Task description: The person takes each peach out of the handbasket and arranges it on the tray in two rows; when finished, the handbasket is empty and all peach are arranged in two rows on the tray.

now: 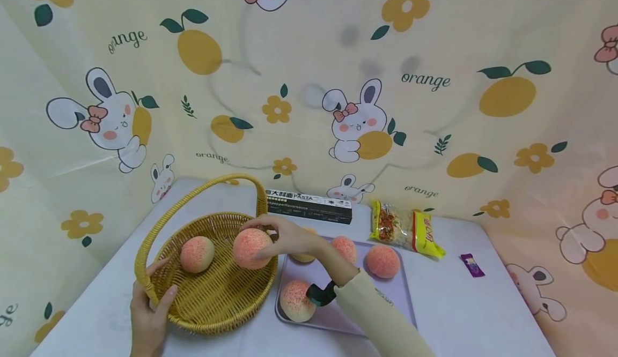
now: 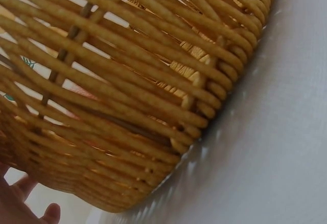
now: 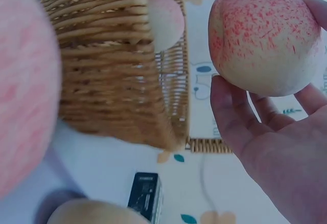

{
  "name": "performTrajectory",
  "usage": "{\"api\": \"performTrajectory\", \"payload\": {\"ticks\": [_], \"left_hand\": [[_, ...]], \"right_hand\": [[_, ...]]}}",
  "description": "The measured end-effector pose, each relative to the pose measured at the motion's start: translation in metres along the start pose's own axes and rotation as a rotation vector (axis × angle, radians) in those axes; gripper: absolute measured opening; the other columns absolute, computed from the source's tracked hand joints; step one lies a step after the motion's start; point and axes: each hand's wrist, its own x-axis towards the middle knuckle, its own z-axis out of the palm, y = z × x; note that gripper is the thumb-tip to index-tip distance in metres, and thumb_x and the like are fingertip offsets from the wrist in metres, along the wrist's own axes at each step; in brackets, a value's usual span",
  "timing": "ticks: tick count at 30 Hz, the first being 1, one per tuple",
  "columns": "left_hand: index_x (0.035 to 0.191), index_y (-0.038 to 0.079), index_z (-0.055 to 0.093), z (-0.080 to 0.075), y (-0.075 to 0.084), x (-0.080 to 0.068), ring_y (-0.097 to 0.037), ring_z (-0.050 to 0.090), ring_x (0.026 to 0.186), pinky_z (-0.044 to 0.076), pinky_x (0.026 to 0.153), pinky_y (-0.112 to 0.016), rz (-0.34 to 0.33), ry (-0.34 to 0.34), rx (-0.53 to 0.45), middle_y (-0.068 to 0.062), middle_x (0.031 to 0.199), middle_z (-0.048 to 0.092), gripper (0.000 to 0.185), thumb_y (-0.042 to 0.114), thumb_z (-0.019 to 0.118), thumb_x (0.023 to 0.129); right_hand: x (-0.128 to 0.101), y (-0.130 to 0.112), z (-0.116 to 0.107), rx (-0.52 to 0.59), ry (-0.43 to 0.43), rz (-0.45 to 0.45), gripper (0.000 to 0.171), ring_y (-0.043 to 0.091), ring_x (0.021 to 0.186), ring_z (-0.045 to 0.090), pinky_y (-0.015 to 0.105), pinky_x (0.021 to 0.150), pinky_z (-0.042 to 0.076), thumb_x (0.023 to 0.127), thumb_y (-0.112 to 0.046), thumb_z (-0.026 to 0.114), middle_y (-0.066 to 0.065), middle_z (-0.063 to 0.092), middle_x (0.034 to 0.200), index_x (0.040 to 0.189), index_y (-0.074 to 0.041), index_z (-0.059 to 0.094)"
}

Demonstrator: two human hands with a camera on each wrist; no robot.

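My right hand [image 1: 285, 236] holds a pink-speckled peach [image 1: 251, 248] over the right part of a wicker basket [image 1: 212, 327], fingers and thumb spread round it. In the right wrist view this peach [image 3: 263, 40] shows above the fingers, beside the basket's rim. Another peach [image 1: 197, 254] lies inside the basket at the left. At the basket's near left side, my left hand [image 1: 148, 314] grips the rim by the foot of the handle [image 1: 145, 255], thumb and fingers on either side. Only a few of its fingertips show in the left wrist view, beside the weave [image 2: 127, 81].
Right of the basket, a lilac tray [image 1: 333, 322] bears several peaches, one [image 1: 298, 300] at its near left corner, partly behind the right wrist's black strap. Behind stand a black pasta box [image 1: 309, 209] and a yellow noodle packet [image 1: 405, 228]. A small purple packet [image 1: 472, 265] lies far right.
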Motion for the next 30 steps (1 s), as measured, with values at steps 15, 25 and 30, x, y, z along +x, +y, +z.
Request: {"api": "performTrajectory", "payload": {"ticks": [15, 25, 30], "left_hand": [[0.137, -0.002, 0.053, 0.001, 0.003, 0.001, -0.011, 0.042, 0.129, 0.030, 0.105, -0.013, 0.010, 0.008, 0.016, -0.010, 0.135, 0.058, 0.054, -0.013, 0.062, 0.085], [0.137, -0.001, 0.054, 0.001, -0.001, 0.001, -0.010, 0.042, 0.128, 0.030, 0.105, -0.013, 0.007, 0.010, 0.029, -0.009, 0.134, 0.058, 0.057, -0.014, 0.065, 0.083], [0.136, -0.002, 0.055, 0.000, -0.003, 0.000, -0.010, 0.042, 0.127, 0.030, 0.104, -0.014, 0.019, 0.010, 0.032, -0.010, 0.133, 0.059, 0.059, -0.017, 0.067, 0.080]], "right_hand": [[-0.057, 0.011, -0.014, 0.059, 0.145, 0.019, 0.060, 0.020, 0.119, 0.053, 0.039, 0.098, 0.048, 0.080, -0.018, 0.077, -0.002, 0.055, 0.136, 0.137, -0.015, 0.058], [-0.096, 0.019, -0.021, 0.072, 0.236, -0.013, 0.059, 0.027, 0.119, 0.053, 0.041, 0.093, 0.053, 0.083, -0.012, 0.077, 0.009, 0.053, 0.136, 0.138, -0.007, 0.055], [-0.114, 0.021, -0.022, 0.095, 0.287, 0.012, 0.060, 0.032, 0.116, 0.053, 0.039, 0.089, 0.055, 0.081, -0.008, 0.077, 0.013, 0.052, 0.134, 0.138, -0.004, 0.055]]}}
